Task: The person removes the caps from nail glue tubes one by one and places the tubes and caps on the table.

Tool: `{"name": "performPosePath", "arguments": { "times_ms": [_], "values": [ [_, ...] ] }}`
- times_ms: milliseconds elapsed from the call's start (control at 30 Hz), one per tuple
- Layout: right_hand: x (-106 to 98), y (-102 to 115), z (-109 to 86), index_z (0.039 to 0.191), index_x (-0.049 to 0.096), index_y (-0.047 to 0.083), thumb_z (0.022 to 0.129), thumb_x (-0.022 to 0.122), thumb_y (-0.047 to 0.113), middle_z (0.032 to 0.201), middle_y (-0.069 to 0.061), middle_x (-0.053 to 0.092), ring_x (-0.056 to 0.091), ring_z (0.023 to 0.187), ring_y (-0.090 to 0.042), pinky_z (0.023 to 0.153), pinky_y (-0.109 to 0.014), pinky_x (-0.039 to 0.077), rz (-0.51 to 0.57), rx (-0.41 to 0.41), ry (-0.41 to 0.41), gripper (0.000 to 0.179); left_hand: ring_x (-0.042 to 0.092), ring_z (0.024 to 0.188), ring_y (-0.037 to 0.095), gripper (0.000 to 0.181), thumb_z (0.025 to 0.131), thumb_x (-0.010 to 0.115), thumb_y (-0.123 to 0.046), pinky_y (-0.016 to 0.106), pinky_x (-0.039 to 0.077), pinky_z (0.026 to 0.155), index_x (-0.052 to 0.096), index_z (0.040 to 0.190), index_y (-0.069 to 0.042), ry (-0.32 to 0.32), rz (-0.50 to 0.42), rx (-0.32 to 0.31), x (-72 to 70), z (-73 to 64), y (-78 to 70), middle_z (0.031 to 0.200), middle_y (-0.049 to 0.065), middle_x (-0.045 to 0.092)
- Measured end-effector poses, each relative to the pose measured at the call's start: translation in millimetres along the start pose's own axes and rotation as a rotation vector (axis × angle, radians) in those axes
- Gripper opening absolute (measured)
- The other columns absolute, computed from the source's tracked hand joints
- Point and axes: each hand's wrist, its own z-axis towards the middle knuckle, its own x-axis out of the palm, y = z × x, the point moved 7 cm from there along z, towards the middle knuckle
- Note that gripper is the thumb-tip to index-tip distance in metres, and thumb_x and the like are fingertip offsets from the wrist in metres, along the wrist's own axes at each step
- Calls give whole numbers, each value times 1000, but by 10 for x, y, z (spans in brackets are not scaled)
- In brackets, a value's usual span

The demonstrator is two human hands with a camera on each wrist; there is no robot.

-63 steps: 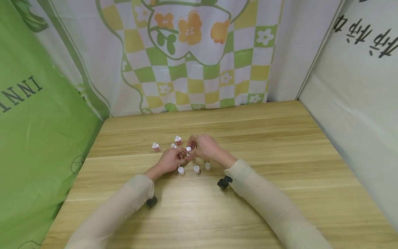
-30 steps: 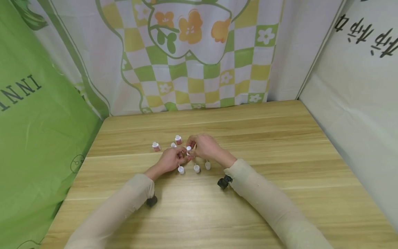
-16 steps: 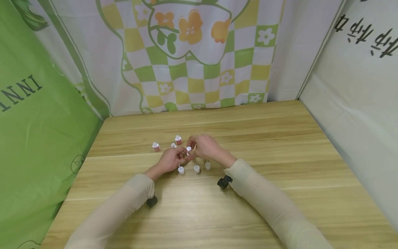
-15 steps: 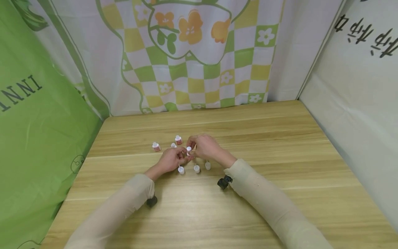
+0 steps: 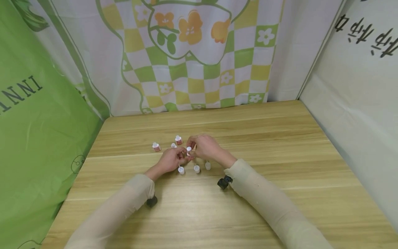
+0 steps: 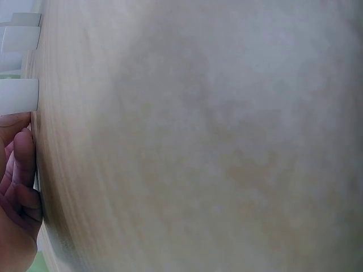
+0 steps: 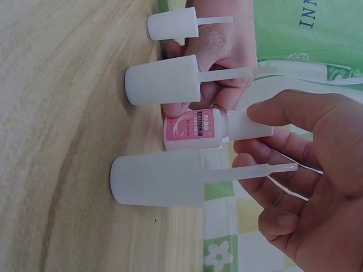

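Observation:
A small white nail glue bottle (image 7: pixel 190 130) with a pink label stands upright between my hands. My left hand (image 5: pixel 170 159) holds it low down, fingertips against its side. With thumb and fingers, my right hand (image 5: pixel 203 147) pinches the white cap (image 7: pixel 252 126) on top; a bit of neck shows below the cap in the right wrist view. Nearer me, three white brush caps stand upside down, brushes up: a left one (image 5: pixel 181 170), a middle one (image 5: pixel 197 168) and a right one (image 5: pixel 208 166). The left wrist view shows only part of the left hand (image 6: pixel 20 187).
Three more bottles stand past my left hand: one at the left (image 5: pixel 156 147), one at the back (image 5: pixel 178 140) and one (image 5: pixel 173 145) partly hidden by that hand. The wooden table (image 5: pixel 248 214) meets a checked curtain (image 5: pixel 196 79) behind and a green cloth (image 5: pixel 40 138) left.

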Motion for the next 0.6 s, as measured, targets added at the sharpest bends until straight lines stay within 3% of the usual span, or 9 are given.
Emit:
{"name": "performPosePath", "arguments": {
  "times_ms": [600],
  "values": [
    [-1, 6, -3, 93, 64, 23, 76, 73, 26, 91, 8, 69, 60, 81, -10, 71, -28, 48, 8, 2, 9, 20, 52, 60, 3, 19, 83, 70, -31, 23, 43, 60, 65, 95, -16, -1, 5, -12, -5, -3, 1, 68, -8, 63]
  ]
}}
